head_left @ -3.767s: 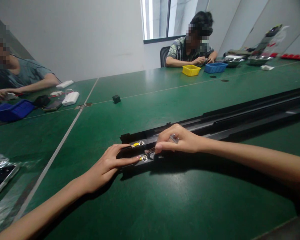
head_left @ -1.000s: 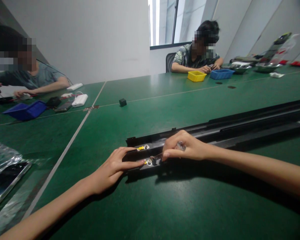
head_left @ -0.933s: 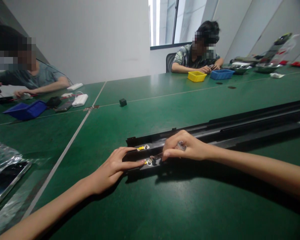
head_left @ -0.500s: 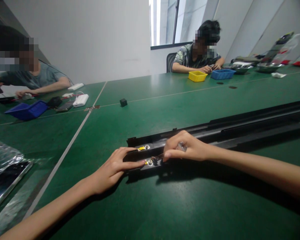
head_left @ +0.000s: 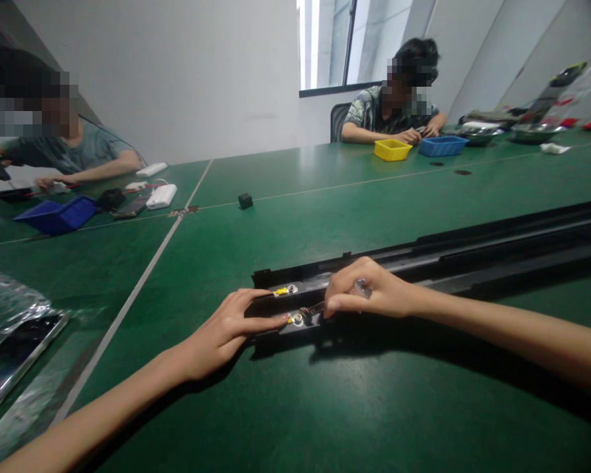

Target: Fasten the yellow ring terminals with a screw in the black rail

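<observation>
A long black rail [head_left: 473, 249] lies across the green table [head_left: 325, 407], running off to the right. Near its left end sit two silver screws with yellow tabs [head_left: 285, 290]. My left hand [head_left: 221, 332] lies flat on that end, fingers stretched out, the forefinger tip beside the nearer screw [head_left: 298, 319]. My right hand [head_left: 369, 292] is closed around a small clear-handled screwdriver [head_left: 359, 288], whose tip reaches toward the nearer screw.
Two other people sit at the table, one at the far left, one at the back by a yellow bin [head_left: 393, 150] and a blue bin [head_left: 442, 145]. A dark blue bin [head_left: 54, 215], white boxes [head_left: 161, 196], a small black cube [head_left: 245, 200] and a foil-wrapped panel [head_left: 14, 341] lie to the left.
Both hands stay in the same pose on the rail. The view has shifted slightly, so everything sits a little further right in the picture.
</observation>
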Tool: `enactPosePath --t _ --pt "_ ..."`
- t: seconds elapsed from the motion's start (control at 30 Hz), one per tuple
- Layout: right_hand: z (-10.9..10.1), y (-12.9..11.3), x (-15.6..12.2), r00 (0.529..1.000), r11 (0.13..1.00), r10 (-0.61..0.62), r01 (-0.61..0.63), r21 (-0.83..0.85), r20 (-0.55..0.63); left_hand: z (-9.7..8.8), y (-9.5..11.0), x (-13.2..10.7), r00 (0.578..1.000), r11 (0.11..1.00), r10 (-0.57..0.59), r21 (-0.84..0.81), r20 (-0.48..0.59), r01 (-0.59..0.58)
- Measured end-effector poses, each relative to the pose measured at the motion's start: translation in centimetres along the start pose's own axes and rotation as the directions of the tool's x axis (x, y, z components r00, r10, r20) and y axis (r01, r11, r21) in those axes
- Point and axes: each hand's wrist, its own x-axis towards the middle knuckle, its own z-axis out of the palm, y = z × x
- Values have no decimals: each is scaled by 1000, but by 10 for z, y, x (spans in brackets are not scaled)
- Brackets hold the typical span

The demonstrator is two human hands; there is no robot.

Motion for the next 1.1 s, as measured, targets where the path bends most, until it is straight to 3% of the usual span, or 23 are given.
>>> enactPosePath --t 1.1 --pt "0 0 1 1000 1000 -20 20 8 -8 0 0 0 1000 1000 -4 -7 -7 4"
